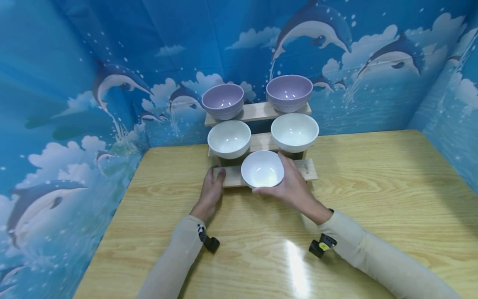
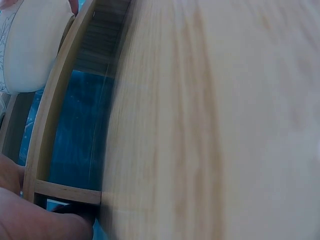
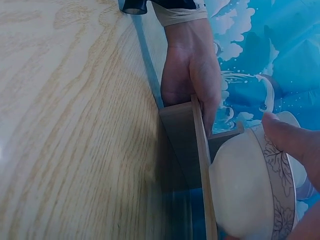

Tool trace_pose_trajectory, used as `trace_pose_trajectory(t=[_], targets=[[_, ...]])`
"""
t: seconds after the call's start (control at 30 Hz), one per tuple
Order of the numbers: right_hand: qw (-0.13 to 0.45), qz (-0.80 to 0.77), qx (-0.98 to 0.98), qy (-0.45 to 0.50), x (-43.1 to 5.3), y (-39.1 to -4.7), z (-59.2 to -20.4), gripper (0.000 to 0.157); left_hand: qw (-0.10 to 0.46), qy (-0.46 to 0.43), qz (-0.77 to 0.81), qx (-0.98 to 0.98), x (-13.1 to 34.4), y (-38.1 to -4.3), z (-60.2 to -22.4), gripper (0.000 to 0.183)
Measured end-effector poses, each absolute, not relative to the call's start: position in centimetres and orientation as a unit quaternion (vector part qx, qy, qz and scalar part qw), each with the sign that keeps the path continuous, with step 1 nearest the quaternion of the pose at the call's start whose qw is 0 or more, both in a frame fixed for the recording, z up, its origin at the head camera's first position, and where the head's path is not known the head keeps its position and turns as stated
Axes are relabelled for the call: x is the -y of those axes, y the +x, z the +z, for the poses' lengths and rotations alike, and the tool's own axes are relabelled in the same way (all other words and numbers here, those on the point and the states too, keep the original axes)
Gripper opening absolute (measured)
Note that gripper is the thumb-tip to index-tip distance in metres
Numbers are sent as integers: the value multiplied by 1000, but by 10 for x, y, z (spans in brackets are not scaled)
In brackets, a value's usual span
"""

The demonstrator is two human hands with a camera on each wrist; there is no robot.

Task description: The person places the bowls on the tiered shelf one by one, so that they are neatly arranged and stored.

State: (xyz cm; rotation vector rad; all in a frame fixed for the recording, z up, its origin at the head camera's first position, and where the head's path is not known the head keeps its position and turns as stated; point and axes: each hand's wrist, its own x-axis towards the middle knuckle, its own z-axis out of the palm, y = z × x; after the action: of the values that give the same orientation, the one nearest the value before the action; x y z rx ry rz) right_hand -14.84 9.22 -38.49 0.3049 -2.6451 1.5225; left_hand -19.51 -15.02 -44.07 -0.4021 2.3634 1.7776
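A three-step wooden rack point(image 1: 233, 177) stands on the table. My left hand point(image 1: 212, 192) grips the left end of its lowest step, thumb on top; in the left wrist view that hand point(image 2: 45, 220) shows by the rack's end. At the middle of the same step, my right hand point(image 1: 289, 185) holds a white bowl point(image 1: 262, 169), thumb at the near rim and fingers round the right side. In the right wrist view the bowl point(image 3: 240, 185) sits against the step's board, upright, with a leaf-patterned band below its rim.
Two white bowls point(image 1: 229, 139) point(image 1: 295, 132) stand on the middle step. Two purple bowls point(image 1: 223, 101) point(image 1: 289, 93) occupy the top step. A blue dolphin-print curtain point(image 1: 224, 41) hangs behind and beside the wood-grain table point(image 1: 373, 199).
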Motion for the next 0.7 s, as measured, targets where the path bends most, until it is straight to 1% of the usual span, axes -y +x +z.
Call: trace_pose_trajectory(t=[0.47,0.7], targets=[[37,495,862,102,-93,-149,-384,129,74,-134,593,-791,149,-197,-440,64],[21,481,871,98,-99,-141,-380,125,57,-126,593,-793,153,-195,-437,67]])
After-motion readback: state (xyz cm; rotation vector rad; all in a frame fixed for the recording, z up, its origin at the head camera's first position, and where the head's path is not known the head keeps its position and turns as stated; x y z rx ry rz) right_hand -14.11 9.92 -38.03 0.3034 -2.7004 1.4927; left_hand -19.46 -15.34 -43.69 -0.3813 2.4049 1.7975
